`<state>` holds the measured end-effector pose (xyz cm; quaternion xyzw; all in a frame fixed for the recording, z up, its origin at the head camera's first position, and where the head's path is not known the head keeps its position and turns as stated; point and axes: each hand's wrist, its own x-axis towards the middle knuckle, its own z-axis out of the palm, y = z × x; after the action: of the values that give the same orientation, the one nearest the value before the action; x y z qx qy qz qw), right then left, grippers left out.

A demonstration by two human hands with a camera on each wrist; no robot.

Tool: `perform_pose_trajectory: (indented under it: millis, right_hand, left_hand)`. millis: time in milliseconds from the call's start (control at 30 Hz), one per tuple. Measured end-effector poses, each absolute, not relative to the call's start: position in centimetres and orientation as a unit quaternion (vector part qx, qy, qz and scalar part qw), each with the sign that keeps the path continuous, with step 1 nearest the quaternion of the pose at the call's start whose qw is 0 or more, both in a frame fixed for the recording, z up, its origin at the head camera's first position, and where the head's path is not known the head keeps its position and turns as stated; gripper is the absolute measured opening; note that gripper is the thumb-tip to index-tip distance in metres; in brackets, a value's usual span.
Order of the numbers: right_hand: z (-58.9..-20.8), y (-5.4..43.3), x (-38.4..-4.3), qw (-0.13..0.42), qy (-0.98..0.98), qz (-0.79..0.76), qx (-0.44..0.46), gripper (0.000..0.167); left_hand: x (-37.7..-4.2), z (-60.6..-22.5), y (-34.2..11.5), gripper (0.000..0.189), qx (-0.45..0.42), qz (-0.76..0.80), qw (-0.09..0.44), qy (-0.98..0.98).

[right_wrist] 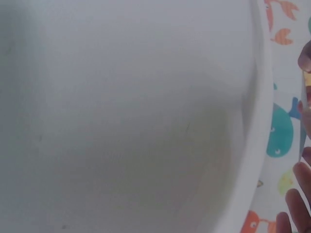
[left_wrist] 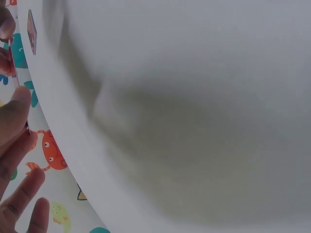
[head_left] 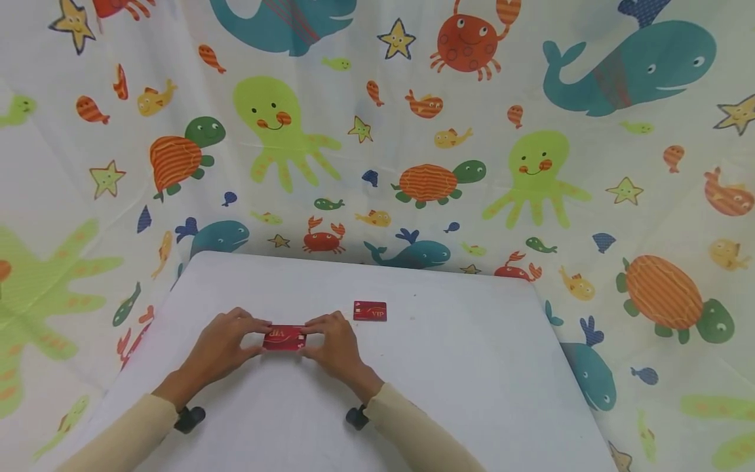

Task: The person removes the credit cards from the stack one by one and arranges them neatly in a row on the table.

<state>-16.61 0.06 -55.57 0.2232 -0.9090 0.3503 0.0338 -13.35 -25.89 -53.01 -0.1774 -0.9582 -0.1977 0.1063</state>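
A red VIP card (head_left: 284, 339), its lettering upside down in the head view, is held above the white table between my two hands. My left hand (head_left: 227, 342) pinches its left end between thumb and fingers. At the right end, my right hand (head_left: 335, 347) pinches it the same way. In the left wrist view the card shows nearly edge-on beside the left thumb and fingers (left_wrist: 17, 114). Right fingers (right_wrist: 299, 201) appear at the edge of the right wrist view. A second red VIP card (head_left: 369, 311) lies on the table, right of and beyond the held one.
The white table (head_left: 472, 367) spreads out under both hands, with its far edge against a hanging cloth (head_left: 366, 85) printed with sea animals. Dark wrist bands (head_left: 189, 419) sit on both wrists.
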Motion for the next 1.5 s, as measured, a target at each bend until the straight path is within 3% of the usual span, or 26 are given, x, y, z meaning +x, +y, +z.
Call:
perform_pose_trajectory:
  millis: [1500]
  right_hand:
    - [-57.2, -5.2, -15.5, 0.021, -0.943, 0.253, 0.216, 0.036]
  left_hand:
    - [-11.6, -54.2, -29.1, 0.046, -0.124, -0.186, 0.047, -0.974]
